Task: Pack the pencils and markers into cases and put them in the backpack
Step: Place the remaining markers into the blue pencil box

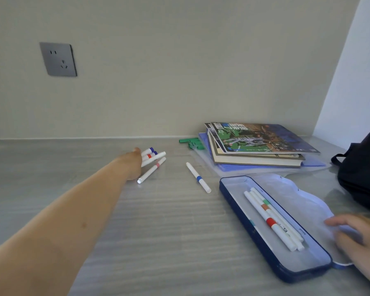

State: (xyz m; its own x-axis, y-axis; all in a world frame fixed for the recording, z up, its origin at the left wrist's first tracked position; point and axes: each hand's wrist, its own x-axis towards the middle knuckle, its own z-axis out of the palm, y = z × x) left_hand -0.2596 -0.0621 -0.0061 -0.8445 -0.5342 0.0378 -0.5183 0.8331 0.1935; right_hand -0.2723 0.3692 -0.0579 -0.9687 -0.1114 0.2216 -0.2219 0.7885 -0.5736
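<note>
The left hand (134,164) is stretched to the far middle of the tabletop (158,231), close to its back edge, and seems clamped on a bunch of markers (153,155). Its fingers are hidden behind the back of the hand, so the exact grip cannot be seen. The capped ends, blue and red among them, stick out past the hand toward the right.

The open pencil case (241,212) lies to the right of that hand and much nearer the front edge. Its long axis runs on a slant from far left to near right. Three markers (271,218) already lie in its tray along that same slant, touching one another. The held bunch points at a clear angle to this line, so it would probably need turning to drop in parallel beside them.

The right hand (359,238) is the nearer one to the case. Its fingers lie spread and relaxed on the pale open lid (303,195), holding nothing.

Two markers are still loose on the tabletop. A pink-banded marker (152,173) lies just beside the left hand, and a blue-banded marker (198,177) lies between that hand and the case. All are slim white barrels with a coloured band. The dark backpack (363,167) stands at the right edge, behind the lid.
</note>
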